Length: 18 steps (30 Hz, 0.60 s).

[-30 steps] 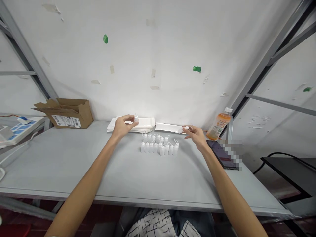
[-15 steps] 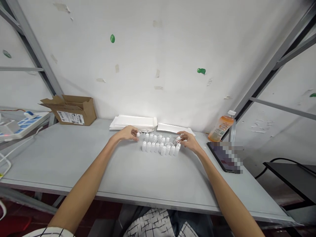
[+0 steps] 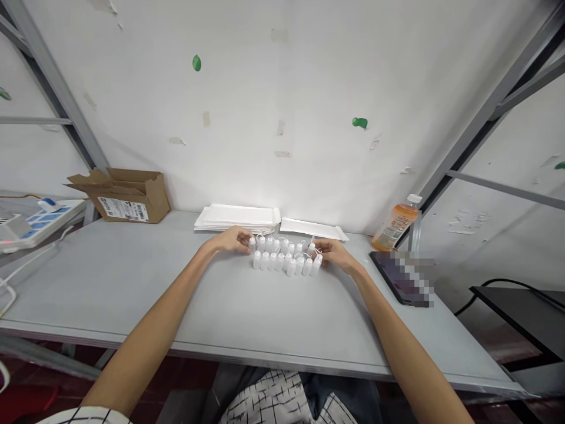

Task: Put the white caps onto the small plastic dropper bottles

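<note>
Several small white cylinders (image 3: pixel 272 262) with thin white cord loops stand upright in two rows at the middle of the table (image 3: pixel 265 312). At the left end of the back row, my left hand (image 3: pixel 236 239) pinches one cylinder (image 3: pixel 252 245) between thumb and fingers. On the opposite end, my right hand (image 3: pixel 333 253) closes around another corded cylinder (image 3: pixel 311 248), its fingertips partly hidden behind the group. The rightmost front cylinder (image 3: pixel 315 268) leans a little, close to my right thumb.
Behind the rows lie a stack of white trays (image 3: pixel 238 217) and a single white tray (image 3: pixel 311 228) against the wall. An opened cardboard box (image 3: pixel 128 197) and a power strip (image 3: pixel 48 221) are at left. To the right are an orange drink bottle (image 3: pixel 395 227) and a phone (image 3: pixel 397 280).
My left hand has shifted slightly right, bringing its cylinder close to the back row. My right hand has moved a little left, and its cylinder now stands more upright.
</note>
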{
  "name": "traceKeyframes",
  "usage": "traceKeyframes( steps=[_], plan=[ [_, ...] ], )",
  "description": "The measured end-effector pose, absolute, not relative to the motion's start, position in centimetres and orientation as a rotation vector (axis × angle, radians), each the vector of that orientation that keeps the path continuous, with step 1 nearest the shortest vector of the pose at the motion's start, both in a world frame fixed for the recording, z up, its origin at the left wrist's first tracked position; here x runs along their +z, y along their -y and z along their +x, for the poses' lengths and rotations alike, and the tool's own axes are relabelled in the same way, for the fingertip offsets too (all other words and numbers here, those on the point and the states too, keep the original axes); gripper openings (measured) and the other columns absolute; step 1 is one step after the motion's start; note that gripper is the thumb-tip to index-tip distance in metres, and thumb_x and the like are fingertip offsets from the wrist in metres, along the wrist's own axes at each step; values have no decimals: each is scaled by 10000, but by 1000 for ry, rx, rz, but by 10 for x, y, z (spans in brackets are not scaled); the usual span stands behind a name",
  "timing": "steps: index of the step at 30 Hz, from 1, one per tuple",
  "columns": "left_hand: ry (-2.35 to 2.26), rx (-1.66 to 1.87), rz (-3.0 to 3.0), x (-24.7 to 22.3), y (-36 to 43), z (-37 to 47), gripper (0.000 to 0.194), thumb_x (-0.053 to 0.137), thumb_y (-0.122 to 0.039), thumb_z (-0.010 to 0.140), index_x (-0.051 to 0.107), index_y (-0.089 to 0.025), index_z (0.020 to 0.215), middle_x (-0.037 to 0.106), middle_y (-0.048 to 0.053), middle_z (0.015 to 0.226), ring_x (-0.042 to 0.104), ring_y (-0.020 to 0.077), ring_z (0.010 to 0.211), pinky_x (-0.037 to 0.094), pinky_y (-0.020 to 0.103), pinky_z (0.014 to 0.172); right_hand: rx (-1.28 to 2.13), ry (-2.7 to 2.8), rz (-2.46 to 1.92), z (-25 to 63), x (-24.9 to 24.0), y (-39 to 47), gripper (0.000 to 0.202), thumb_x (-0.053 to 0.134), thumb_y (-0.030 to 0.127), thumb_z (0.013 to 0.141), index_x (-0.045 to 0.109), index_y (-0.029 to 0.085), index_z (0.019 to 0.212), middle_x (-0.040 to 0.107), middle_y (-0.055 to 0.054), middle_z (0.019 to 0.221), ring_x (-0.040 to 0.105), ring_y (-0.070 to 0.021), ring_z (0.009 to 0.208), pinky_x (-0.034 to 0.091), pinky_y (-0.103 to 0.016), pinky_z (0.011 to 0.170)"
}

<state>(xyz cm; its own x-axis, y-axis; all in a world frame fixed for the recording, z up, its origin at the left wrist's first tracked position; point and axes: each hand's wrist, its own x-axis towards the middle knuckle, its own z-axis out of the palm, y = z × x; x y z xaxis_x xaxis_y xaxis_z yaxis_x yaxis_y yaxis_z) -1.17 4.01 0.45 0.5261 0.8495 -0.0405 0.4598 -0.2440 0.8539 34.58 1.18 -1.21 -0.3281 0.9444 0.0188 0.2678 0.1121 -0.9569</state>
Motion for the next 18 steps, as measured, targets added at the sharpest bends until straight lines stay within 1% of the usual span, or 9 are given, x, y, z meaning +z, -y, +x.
traceKeyframes(
  steps=[5, 8, 13, 18],
  plan=[
    [-1065, 563, 1921, 2, -41, -11, 334, 796, -355, 578, 741, -146, 833, 647, 12, 697, 573, 173, 682, 419, 273, 632, 1274, 1724, -1167, 349, -15, -13, 368, 708, 225, 622, 770, 144, 976, 721, -41, 805, 563, -129, 642, 431, -224, 510],
    [-1052, 562, 1946, 1, -42, -11, 308, 782, -360, 595, 740, -156, 822, 661, 15, 721, 588, 185, 704, 430, 281, 652, 1266, 1740, -1165, 349, -15, -12, 374, 699, 238, 635, 774, 144, 989, 734, -54, 833, 574, -135, 650, 432, -229, 518],
    [-1048, 558, 1974, -1, -42, -10, 274, 764, -375, 618, 737, -167, 794, 684, 25, 762, 610, 206, 739, 450, 295, 682, 1278, 1740, -1156, 350, -15, -11, 403, 680, 257, 662, 772, 153, 1040, 744, -68, 852, 613, -159, 696, 439, -232, 537],
    [-1053, 562, 1976, -3, -43, -8, 272, 768, -368, 613, 729, -165, 791, 694, 29, 785, 614, 204, 742, 458, 298, 694, 1290, 1718, -1159, 351, -16, -12, 406, 678, 242, 660, 772, 153, 1045, 749, -66, 838, 633, -170, 722, 442, -229, 533]
  ],
)
